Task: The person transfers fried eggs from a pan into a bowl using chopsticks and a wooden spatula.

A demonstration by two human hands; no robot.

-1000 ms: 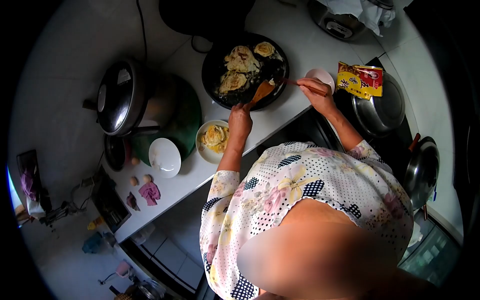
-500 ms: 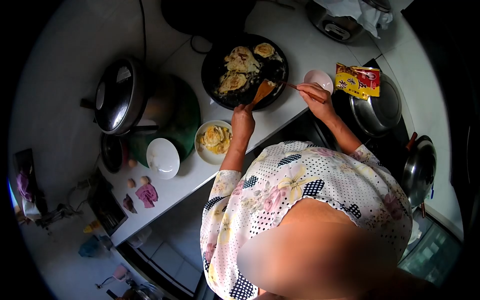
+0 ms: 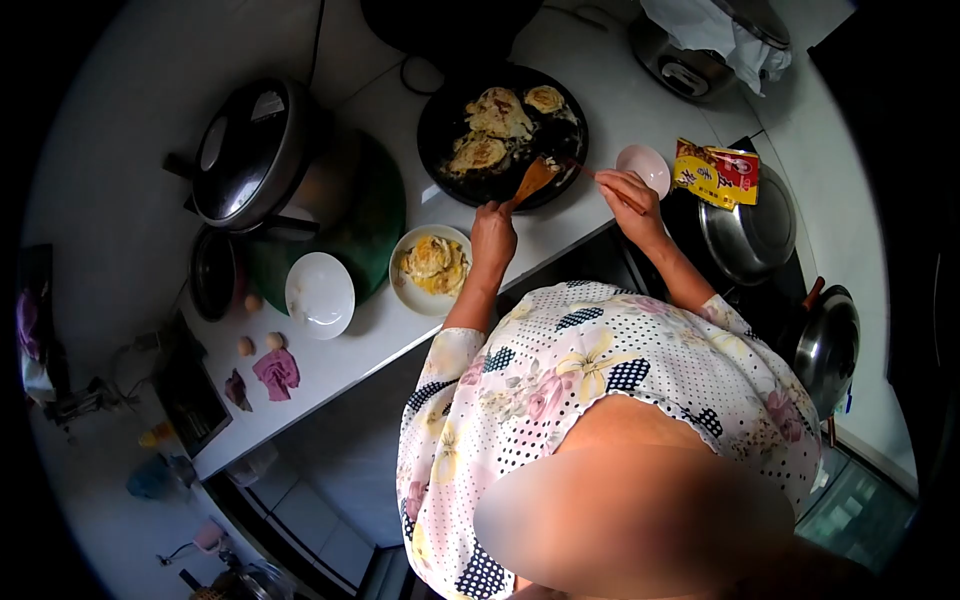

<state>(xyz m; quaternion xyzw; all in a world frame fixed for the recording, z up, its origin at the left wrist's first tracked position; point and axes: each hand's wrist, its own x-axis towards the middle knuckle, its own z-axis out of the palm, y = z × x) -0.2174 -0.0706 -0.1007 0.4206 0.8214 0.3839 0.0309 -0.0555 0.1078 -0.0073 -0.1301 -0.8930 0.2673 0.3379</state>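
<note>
as the left hand, fingers curled, grips a flat orange-brown wooden spatula and the right hand clasps slim reddish-brown chopsticks, probably so tips meet over the round black pan, golden fried eggs lie inside.

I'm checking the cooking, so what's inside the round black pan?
Three browned fried eggs and the blade of an orange-brown wooden spatula show inside the round black pan. Whatever lies under the eggs and blade is covered.
</note>
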